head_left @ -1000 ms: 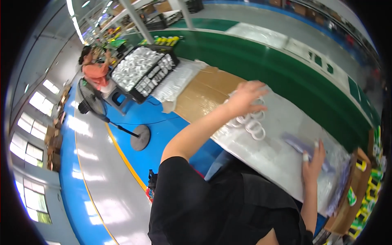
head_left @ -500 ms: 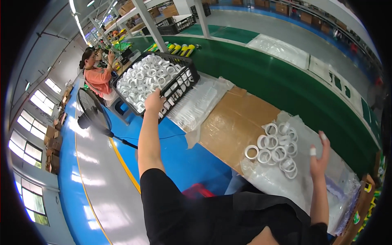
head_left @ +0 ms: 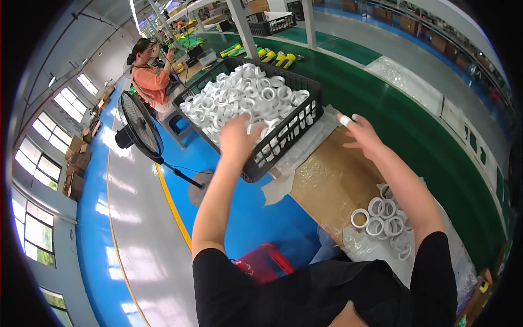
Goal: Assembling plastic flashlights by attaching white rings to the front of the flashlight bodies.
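Observation:
A black slatted plastic crate (head_left: 305, 83), heaped with white rings (head_left: 226, 94), stands on the bench in front of me to the left. My left hand (head_left: 238, 139) is at its near side, over the rings; its fingertips are blurred among them, so their grip is unclear. Right of the crate, my right hand (head_left: 362, 135) hovers over a brown cardboard sheet (head_left: 332, 174). Its fingers are apart and hold nothing, and white tape wraps a fingertip. A loose group of similar rings (head_left: 376, 226) lies on clear plastic film (head_left: 357, 245), partly hidden behind my right forearm.
A black floor fan (head_left: 143, 122) stands left of the bench. Beyond the crate, a person in an orange top (head_left: 150, 82) sits working. Yellow-and-black tools (head_left: 280, 59) lie behind the crate by a white post (head_left: 242, 30). A red bin (head_left: 264, 263) is on the blue floor.
The crate has come nearer along the bench, covering much of the plastic beside it. My left hand has shifted from its rim to over the rings. My right hand has swung left toward the crate.

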A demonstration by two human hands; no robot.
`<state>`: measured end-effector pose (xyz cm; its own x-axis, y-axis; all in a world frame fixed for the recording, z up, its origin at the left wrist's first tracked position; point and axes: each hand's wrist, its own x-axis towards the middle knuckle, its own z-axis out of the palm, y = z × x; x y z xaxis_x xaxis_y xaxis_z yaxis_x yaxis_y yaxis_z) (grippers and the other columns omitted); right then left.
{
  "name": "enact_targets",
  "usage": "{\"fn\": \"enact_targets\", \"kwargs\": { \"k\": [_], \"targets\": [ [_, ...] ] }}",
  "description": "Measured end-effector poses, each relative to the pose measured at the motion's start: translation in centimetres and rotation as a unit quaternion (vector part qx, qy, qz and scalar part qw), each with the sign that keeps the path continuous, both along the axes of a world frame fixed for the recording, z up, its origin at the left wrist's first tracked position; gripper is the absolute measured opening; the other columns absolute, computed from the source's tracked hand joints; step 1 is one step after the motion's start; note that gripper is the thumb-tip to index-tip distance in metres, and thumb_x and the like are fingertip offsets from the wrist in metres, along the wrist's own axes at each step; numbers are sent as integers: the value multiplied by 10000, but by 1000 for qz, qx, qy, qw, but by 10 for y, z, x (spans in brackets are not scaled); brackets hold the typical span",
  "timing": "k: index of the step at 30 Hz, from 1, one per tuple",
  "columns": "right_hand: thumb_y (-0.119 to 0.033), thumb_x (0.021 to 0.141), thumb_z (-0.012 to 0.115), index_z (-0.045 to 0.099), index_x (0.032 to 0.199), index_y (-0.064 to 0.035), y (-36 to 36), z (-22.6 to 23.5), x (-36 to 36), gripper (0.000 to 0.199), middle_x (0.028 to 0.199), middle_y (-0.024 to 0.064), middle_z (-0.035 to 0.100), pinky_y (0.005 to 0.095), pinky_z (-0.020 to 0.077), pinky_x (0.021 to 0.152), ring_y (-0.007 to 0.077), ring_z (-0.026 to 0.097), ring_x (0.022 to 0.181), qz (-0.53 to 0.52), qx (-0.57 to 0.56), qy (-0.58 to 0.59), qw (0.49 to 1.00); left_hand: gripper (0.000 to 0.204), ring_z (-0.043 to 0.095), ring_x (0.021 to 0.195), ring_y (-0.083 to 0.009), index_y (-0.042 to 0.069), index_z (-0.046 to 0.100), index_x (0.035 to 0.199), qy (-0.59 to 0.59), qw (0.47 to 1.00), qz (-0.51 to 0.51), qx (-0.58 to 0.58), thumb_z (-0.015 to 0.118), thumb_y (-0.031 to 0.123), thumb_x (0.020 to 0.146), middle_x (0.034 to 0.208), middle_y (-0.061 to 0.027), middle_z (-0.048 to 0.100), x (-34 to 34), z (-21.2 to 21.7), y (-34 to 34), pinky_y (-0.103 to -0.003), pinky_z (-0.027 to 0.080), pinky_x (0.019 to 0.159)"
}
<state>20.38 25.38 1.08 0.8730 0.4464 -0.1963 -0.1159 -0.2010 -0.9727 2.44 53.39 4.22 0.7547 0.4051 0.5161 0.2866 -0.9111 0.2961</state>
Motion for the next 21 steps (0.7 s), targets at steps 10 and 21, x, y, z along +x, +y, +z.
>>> {"fn": "enact_targets", "kwargs": {
  "k": [10,21],
  "targets": [
    [-235,829,623,541,1210,-4,172,-42,54,453,1197,198,574,671,504,794,418,575,1076,-23,74,186,980,250,550,524,-217,-30,571,919,-155,765,170,-602,654,74,708,726,-107,572,-4,-81,201,-365,399,419],
    [-161,813,544,566,1158,-45,104,-48,2,364,964,103,657,356,544,493,238,676,782,-19,213,165,963,321,561,752,-162,-32,584,1060,-224,873,59,-428,566,35,747,877,-59,600,-60,-26,114,-304,447,688]
  ]
}}
